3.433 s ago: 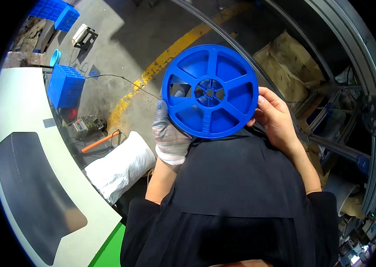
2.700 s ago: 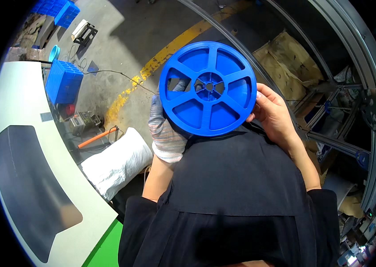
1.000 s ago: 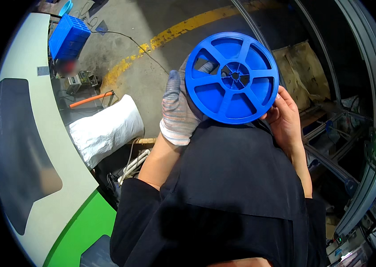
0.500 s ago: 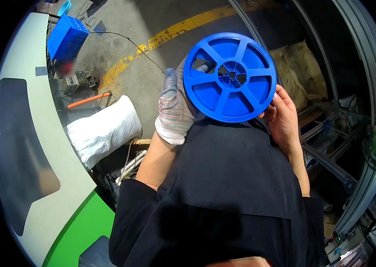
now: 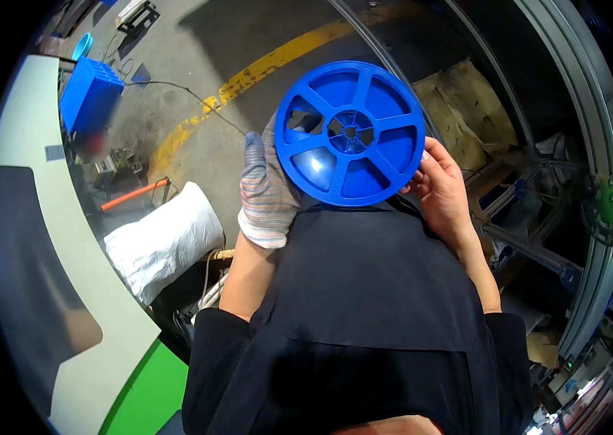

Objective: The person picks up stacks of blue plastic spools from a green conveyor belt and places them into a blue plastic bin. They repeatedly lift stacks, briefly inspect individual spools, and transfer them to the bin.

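Note:
A round blue plastic reel (image 5: 359, 90) with spokes and an open hub is held up in front of my dark apron. My left hand (image 5: 266, 199), in a striped knit glove with a greyish thumb, supports it from the left. Its thumb stands off the rim, and the other fingers pass behind the reel, partly showing through an upper-left gap. At the right lower rim, my bare right hand (image 5: 443, 187) pinches the edge between thumb and fingers; those fingertips are partly hidden. Light glints on one lower-left segment of the reel.
To the left stands a pale machine panel (image 5: 81, 264) with a green lower part (image 5: 148, 388). Near it are a white sack (image 5: 165, 239), an orange bar (image 5: 132, 196) and a blue crate (image 5: 91, 94). Metal frame rails (image 5: 607, 210) and brown sheeting (image 5: 466, 112) lie to the right.
The reel has turned slightly counterclockwise and tilted, so a glint now shows on it. Both hands keep their hold. The whole view has shifted a little, with hands and reel further left.

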